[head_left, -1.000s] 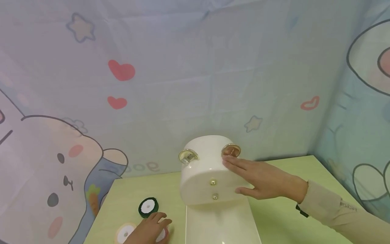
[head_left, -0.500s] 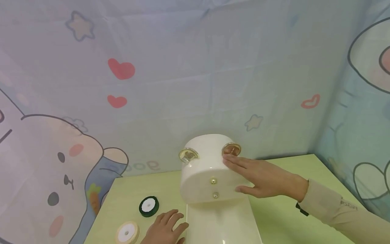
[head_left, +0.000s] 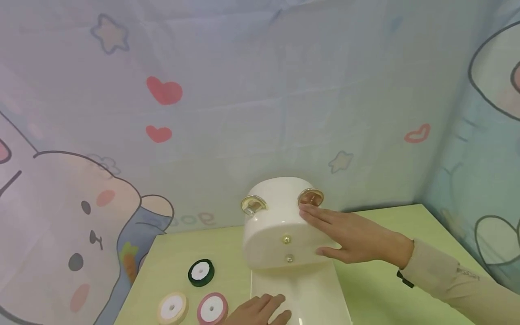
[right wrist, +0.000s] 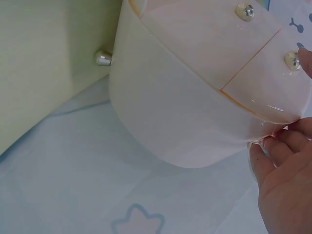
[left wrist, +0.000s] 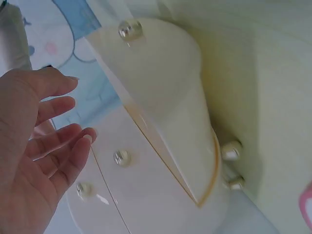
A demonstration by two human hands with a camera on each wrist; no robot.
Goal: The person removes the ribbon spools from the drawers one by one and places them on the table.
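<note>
A glossy white rounded box [head_left: 276,216] with gold feet [head_left: 253,204] and small knobs [head_left: 286,239] stands on the pale green table [head_left: 378,289]. My right hand [head_left: 353,234] lies flat against the box's right side, fingers straight, their tips near one gold foot [head_left: 310,197]. In the right wrist view those fingers [right wrist: 273,151] touch the box's edge [right wrist: 185,97]. My left hand [head_left: 260,310] rests with relaxed fingers on the white panel that runs toward me from the box. In the left wrist view that hand [left wrist: 34,156] is spread beside the knobbed front [left wrist: 122,157].
Three ribbon spools lie on the table to the left of the box: dark green [head_left: 201,272], cream [head_left: 172,308] and pink [head_left: 212,309]. A cartoon-print cloth [head_left: 162,113] hangs right behind the table and along its right side.
My left hand has slid right, off the pink spool and onto the white panel, so the pink spool now shows. The right hand has stayed against the box.
</note>
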